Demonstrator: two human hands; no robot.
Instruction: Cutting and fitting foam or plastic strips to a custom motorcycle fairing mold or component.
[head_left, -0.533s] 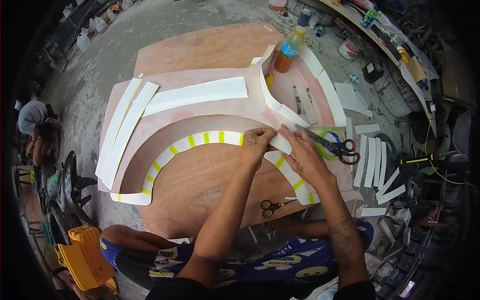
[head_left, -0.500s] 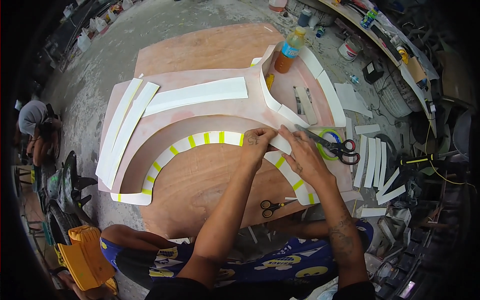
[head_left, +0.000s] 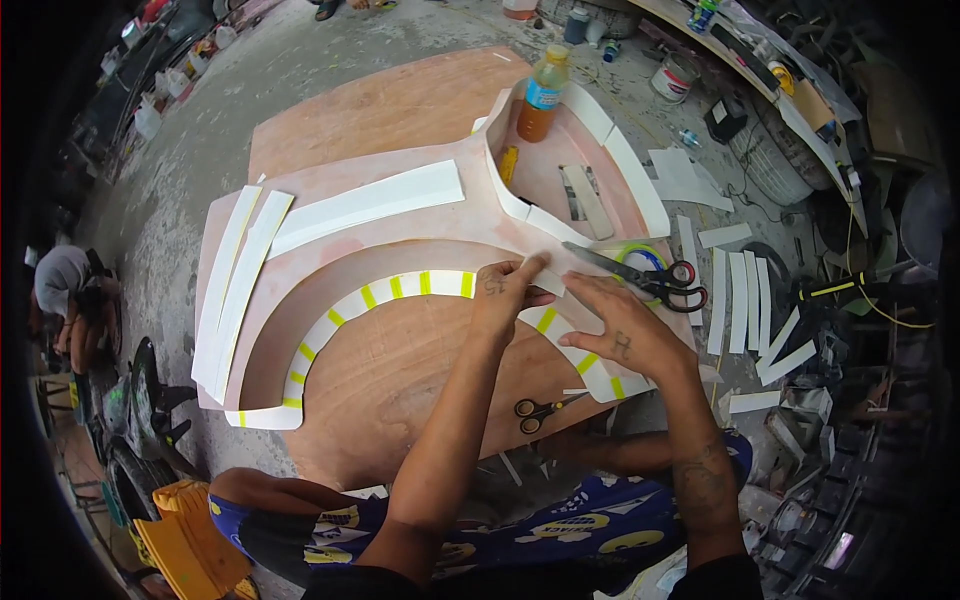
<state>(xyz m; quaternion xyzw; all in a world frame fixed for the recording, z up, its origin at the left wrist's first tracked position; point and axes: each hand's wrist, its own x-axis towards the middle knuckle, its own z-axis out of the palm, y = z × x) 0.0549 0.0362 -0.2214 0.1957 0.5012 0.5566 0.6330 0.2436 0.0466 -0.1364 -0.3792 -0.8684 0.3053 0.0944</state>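
Note:
My left hand (head_left: 503,298) pinches a short white strip piece (head_left: 547,279) at the upper right of a curved arch in a pale pinkish panel (head_left: 360,232). My right hand (head_left: 622,322) lies just right of that piece, thumb and fingers apart; its fingertips are close to the strip's edge, and I cannot tell if they touch. A row of white pieces joined by yellow tape (head_left: 396,287) lines the arch. Black-handled scissors (head_left: 650,279) lie beyond my right hand, beside a roll of yellow-green tape (head_left: 622,254). Smaller scissors (head_left: 535,412) rest on the brown board (head_left: 400,390).
Long white strips (head_left: 365,208) lie on the panel's left part. A bottle of amber liquid (head_left: 542,95) stands in the panel's recess, near a yellow cutter (head_left: 509,164). Several cut strips (head_left: 737,300) lie on the floor at right. Another person (head_left: 68,290) crouches far left.
My right hand's fingers have spread and its thumb has drawn away from the strip. The left hand keeps its pinch. The whole view has shifted slightly.

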